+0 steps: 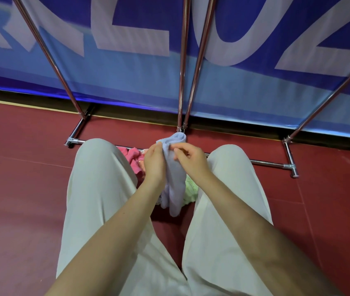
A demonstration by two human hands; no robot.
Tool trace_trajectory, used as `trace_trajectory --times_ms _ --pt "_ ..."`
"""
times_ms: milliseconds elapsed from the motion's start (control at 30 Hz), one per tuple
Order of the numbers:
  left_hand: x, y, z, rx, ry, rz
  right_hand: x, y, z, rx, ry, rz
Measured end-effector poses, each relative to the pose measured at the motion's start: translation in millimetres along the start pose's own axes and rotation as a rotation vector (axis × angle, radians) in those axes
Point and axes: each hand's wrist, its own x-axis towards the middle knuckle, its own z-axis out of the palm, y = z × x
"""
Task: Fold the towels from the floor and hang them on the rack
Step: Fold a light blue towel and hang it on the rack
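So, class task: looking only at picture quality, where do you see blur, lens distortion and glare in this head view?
Head view: the blue banner and its pale letters look smeared at the upper left; the wide lens splays the chrome rack poles outward; bright glints streak those poles; the hands and the lilac towel are fairly sharp under even light, with soft shadow between the legs.

Blue banner (127, 82) (large pale letters) behind; dark-red floor (20, 178).

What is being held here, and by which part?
The lavender towel, by its upper end: left hand grips it from the left, right hand pinches the right edge.
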Motion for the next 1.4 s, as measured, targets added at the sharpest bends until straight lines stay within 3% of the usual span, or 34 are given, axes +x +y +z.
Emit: trace_trajectory --times_ms 67,133,233,367,500,767,967,1167,1400 --pt "-1.0 0.6 -0.1 -0.051 -0.008 -0.050 2.3 4.0 0.1 -0.163 0.077 -0.121" --pt "-1.8 1.2 0.4 -0.058 -0.010 -0.057 3.8 4.5 -0.8 -0.175 0.134 -0.127" --pt "3.1 4.1 0.0 -0.026 0.014 -0.079 6.3 9.2 -0.8 -0.084 0.152 -0.005" --pt "6.8 6.7 -2.7 -0.013 -0.023 -0.043 6.8 7.2 -1.8 0.060 0.027 0.254" --pt "3.0 3.9 -2.4 0.018 -0.048 -0.086 5.7 7.5 0.2 0.052 0.084 0.277" --pt "-11.2 7.5 -2.5 0.157 -0.245 0.242 5.7 0.2 -7.9 0.217 0.126 0.291" --pt "-16.2 12.6 -5.8 0.250 -0.349 0.339 8.6 -1.0 -11.6 0.264 0.183 0.328" --pt "-9.5 11.7 -9.4 0.184 -0.227 0.215 6.1 -3.5 -7.6 0.298 0.109 0.315" --pt "-9.9 27.1 -18.4 0.019 -0.175 0.251 -2.5 -0.2 -4.6 0.274 -0.058 0.252"
